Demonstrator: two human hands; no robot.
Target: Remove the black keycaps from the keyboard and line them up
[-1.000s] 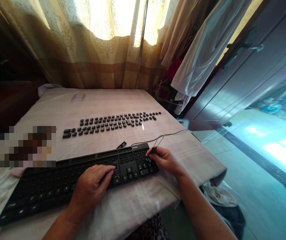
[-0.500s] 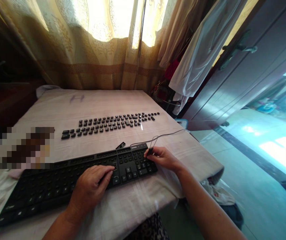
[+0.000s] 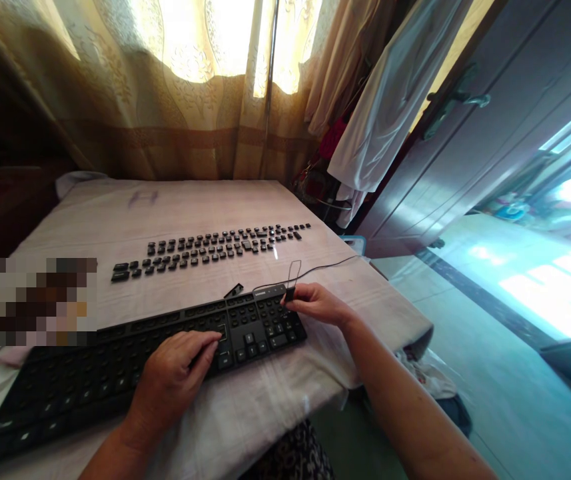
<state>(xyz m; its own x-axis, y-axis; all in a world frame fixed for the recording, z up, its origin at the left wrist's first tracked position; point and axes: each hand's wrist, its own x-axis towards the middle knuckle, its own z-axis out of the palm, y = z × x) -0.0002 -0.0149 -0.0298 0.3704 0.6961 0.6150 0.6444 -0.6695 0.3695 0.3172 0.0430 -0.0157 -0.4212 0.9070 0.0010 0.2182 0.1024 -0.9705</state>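
Note:
A black keyboard (image 3: 115, 353) lies slantwise along the near side of the table, with many of its keycaps off. My left hand (image 3: 175, 370) rests on its middle, fingers together and thumb beside them; whatever they may hold is hidden. At the keyboard's right end, over the number pad (image 3: 278, 317), my right hand (image 3: 318, 303) pinches a wire keycap puller (image 3: 292, 283), its wire loop pointing up. Rows of loose black keycaps (image 3: 205, 250) are laid out on the cloth beyond the keyboard. A small black piece (image 3: 234, 291) lies by the keyboard's back edge.
A pale cloth (image 3: 205, 200) covers the table. The keyboard cable (image 3: 322, 267) runs off to the right. A blurred-out patch (image 3: 35, 303) covers something at the left. Curtains (image 3: 165, 133) hang behind; a door (image 3: 445, 133) stands on the right.
My right hand has lifted slightly toward the back of the number pad, and the puller's loop now stands more upright. The whole view has shifted a little; my left hand stays on the keyboard.

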